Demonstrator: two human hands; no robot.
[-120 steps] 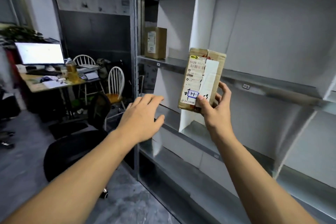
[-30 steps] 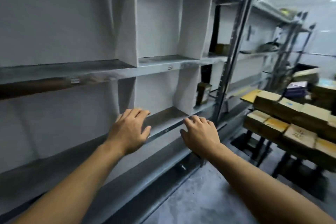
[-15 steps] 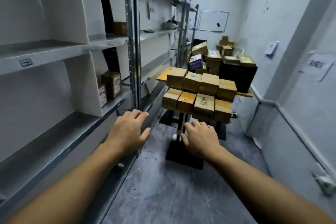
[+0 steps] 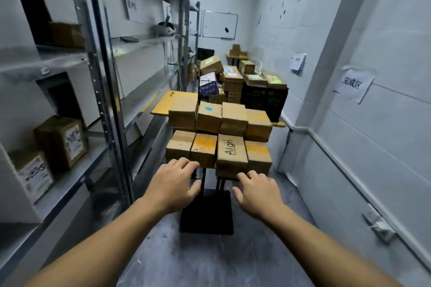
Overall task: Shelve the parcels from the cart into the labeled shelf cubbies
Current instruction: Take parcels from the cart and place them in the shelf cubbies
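Note:
Several brown cardboard parcels are stacked in two tiers on a yellow-topped cart (image 4: 177, 100) straight ahead. The nearest row includes one printed "Align" (image 4: 231, 150) and an orange-taped one (image 4: 204, 148). My left hand (image 4: 173, 185) and my right hand (image 4: 256, 191) are stretched out, palms down, fingers relaxed, just short of the near parcels and holding nothing. The metal shelf (image 4: 70, 184) runs along the left. Two labelled parcels (image 4: 61, 141) (image 4: 35, 173) stand in its lower cubby, and another box (image 4: 66, 34) sits one level up.
A black crate (image 4: 264, 100) topped with more boxes stands behind the cart, with a pile of parcels (image 4: 224, 77) beside it. The cart's black base (image 4: 207, 212) rests on the grey floor. A white wall with paper signs (image 4: 353, 85) closes the right side of the narrow aisle.
Four seconds ago my right hand held a parcel at the shelf; now both hands hold nothing. The view has swung from the shelf to the cart, which is now closer.

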